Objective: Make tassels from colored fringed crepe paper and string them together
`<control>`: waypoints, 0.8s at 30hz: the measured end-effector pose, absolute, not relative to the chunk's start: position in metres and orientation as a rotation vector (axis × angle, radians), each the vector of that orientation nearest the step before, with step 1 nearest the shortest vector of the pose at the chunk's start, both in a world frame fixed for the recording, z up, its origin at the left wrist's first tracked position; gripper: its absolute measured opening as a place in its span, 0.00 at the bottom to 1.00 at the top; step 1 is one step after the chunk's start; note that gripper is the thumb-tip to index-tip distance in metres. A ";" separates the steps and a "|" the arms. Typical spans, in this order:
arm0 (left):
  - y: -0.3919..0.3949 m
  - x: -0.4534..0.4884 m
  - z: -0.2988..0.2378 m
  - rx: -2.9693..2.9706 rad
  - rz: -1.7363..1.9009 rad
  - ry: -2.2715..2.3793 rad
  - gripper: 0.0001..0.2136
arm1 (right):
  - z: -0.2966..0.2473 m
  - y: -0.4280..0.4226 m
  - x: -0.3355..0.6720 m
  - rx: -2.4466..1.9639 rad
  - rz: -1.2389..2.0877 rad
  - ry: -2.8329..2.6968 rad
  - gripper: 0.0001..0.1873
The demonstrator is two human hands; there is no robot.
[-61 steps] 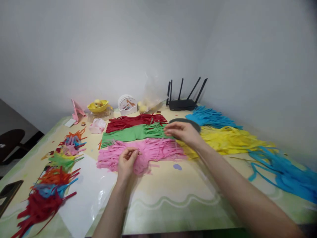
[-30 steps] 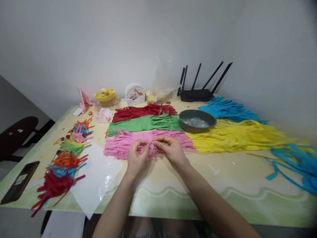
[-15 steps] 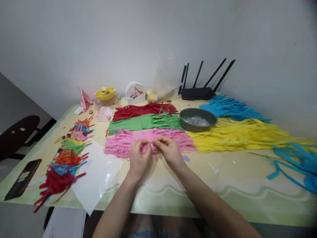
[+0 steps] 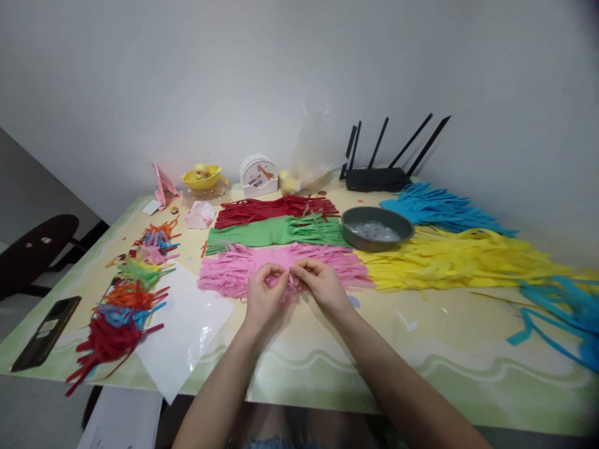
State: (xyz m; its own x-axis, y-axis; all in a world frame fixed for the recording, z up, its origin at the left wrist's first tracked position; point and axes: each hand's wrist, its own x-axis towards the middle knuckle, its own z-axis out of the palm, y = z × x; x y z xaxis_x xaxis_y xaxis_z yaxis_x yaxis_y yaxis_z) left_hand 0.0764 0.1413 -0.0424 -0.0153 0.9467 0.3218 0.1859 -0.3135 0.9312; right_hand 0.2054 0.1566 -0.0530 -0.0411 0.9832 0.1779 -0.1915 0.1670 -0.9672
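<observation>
A pink fringed paper sheet [image 4: 234,269] lies flat on the table [image 4: 421,349] in front of me. My left hand [image 4: 262,299] and my right hand [image 4: 319,284] meet at its near middle edge, both pinching a bunched bit of the pink paper between fingertips. Behind it lie a green fringed sheet [image 4: 262,232] and a red fringed sheet [image 4: 262,211]. A grey dish [image 4: 377,228] with something pale inside stands just right of them.
Yellow fringe [image 4: 458,257] and blue fringe [image 4: 440,209] spread to the right; more blue strips [image 4: 556,312] at the far right. Coloured tassel bundles [image 4: 126,293], a clear plastic sheet [image 4: 182,330] and a phone [image 4: 44,332] lie left. A router [image 4: 379,178], yellow bowl [image 4: 202,178] and small containers stand by the wall.
My right hand came back from beside the grey dish to the pink paper and joined my left hand; both now pinch it. The view shifted a little.
</observation>
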 end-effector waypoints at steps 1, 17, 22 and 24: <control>0.140 0.078 -0.043 1.534 1.407 1.210 0.03 | -0.053 0.155 0.205 -0.922 1.188 -1.188 0.20; 0.135 0.085 -0.047 1.405 1.545 1.166 0.03 | -0.055 0.152 0.205 -0.939 1.054 -1.218 0.18; 0.134 0.084 -0.043 1.294 1.461 1.019 0.05 | -0.047 0.153 0.215 -0.894 1.057 -1.323 0.14; 0.134 0.083 -0.042 1.273 1.459 1.003 0.05 | -0.044 0.154 0.221 -0.859 1.055 -1.385 0.12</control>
State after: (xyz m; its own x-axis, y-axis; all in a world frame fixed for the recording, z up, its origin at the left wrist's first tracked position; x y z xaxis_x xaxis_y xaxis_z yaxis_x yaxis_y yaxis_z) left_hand 0.0832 0.1341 -0.0421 -0.0372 0.9708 0.2371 -0.1260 -0.2399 0.9626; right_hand 0.2207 0.1536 -0.0436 -0.0955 0.9365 0.3374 -0.0761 0.3311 -0.9405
